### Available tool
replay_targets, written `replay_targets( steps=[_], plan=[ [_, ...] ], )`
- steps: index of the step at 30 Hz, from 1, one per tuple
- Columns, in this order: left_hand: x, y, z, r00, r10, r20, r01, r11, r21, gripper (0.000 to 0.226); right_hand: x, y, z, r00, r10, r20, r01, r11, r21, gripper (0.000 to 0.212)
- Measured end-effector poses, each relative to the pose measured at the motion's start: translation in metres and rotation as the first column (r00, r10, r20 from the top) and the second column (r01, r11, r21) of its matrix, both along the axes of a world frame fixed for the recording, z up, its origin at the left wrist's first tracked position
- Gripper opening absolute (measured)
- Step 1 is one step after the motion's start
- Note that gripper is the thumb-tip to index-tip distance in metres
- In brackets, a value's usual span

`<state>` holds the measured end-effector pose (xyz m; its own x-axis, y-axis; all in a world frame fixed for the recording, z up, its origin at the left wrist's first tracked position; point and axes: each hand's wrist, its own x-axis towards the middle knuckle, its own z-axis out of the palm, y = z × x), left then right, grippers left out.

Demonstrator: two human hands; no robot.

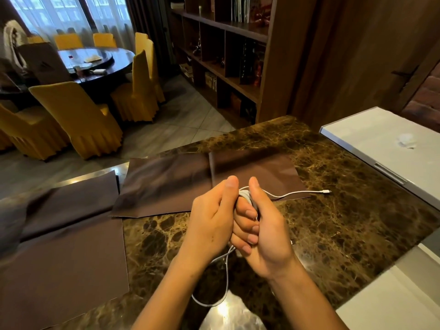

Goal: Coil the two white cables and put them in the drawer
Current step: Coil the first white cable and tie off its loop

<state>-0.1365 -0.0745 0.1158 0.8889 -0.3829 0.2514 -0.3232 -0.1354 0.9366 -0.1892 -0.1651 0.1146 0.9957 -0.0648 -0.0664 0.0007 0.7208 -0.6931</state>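
Both hands meet above the middle of the marble counter [333,210]. My left hand [209,222] and my right hand [264,232] close together around a small coil of white cable [245,195], which shows between the two thumbs. One loose end of white cable [300,193] runs right across the counter to a plug near the brown cloth's corner. Another length of white cable [225,282] hangs below the hands in a loop near the counter's front edge. I cannot tell whether these are one cable or two. No drawer is visible.
Two brown cloths [166,184] [62,253] lie on the counter's left and middle. A white flat surface [381,139] borders the counter at right. Beyond are a dark shelf unit [226,55], a round table [100,60] and yellow-covered chairs [78,115].
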Motion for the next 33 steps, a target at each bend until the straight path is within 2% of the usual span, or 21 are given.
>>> replay_targets(
  steps=[4, 8, 11, 13, 15, 17, 20, 23, 25, 28, 30, 33],
  plan=[
    [-0.008, -0.001, -0.001, 0.999, 0.041, -0.021, -0.041, 0.998, -0.043, 0.053, -0.001, 0.002, -0.002, 0.999, 0.002, -0.047, -0.003, 0.999, -0.038, 0.056],
    [-0.011, 0.002, -0.004, 0.997, 0.057, 0.057, -0.052, 0.996, -0.075, 0.05, 0.0, 0.007, -0.003, 0.99, -0.123, -0.071, 0.106, 0.972, -0.208, 0.056],
    [-0.007, 0.003, 0.0, 0.998, 0.04, 0.045, -0.036, 0.996, -0.081, 0.055, 0.004, 0.005, -0.007, 0.974, -0.224, 0.001, 0.21, 0.911, -0.355, 0.053],
    [-0.002, 0.004, 0.002, 0.999, 0.008, -0.037, -0.011, 0.995, -0.099, 0.057, 0.007, 0.002, -0.007, 0.979, -0.202, 0.009, 0.191, 0.907, -0.377, 0.047],
    [0.003, 0.007, 0.002, 0.978, -0.045, -0.202, 0.01, 0.985, -0.171, 0.055, 0.009, 0.001, -0.005, 0.99, -0.138, -0.026, 0.121, 0.932, -0.34, 0.042],
    [0.005, 0.009, 0.001, 0.914, -0.108, -0.391, 0.013, 0.971, -0.238, 0.056, 0.013, -0.001, -0.007, 0.993, -0.111, -0.047, 0.087, 0.933, -0.35, 0.043],
    [0.008, 0.013, -0.002, 0.751, -0.234, -0.618, -0.004, 0.934, -0.358, 0.056, 0.019, -0.005, -0.01, 0.99, -0.129, -0.052, 0.094, 0.894, -0.437, 0.043],
    [0.012, 0.02, -0.004, 0.535, -0.456, -0.711, 0.015, 0.847, -0.532, 0.049, 0.017, -0.009, -0.011, 0.993, -0.089, -0.071, 0.056, 0.926, -0.373, 0.04],
    [0.013, 0.023, -0.002, 0.465, -0.516, -0.719, 0.07, 0.831, -0.551, 0.053, 0.013, -0.008, -0.01, 0.998, -0.034, -0.062, 0.01, 0.935, -0.353, 0.039],
    [0.009, 0.027, 0.008, 0.554, -0.451, -0.7, 0.211, 0.889, -0.406, 0.06, 0.007, -0.003, -0.014, 0.999, 0.022, -0.044, -0.034, 0.955, -0.295, 0.039],
    [0.006, 0.029, 0.009, 0.629, -0.405, -0.663, 0.245, 0.913, -0.325, 0.06, 0.006, 0.001, -0.018, 0.998, 0.04, -0.04, -0.049, 0.968, -0.248, 0.039],
    [0.0, 0.032, 0.0, 0.729, -0.235, -0.643, 0.093, 0.964, -0.248, 0.057, 0.006, 0.006, -0.018, 0.997, 0.041, -0.07, -0.057, 0.968, -0.246, 0.039]
  ],
)
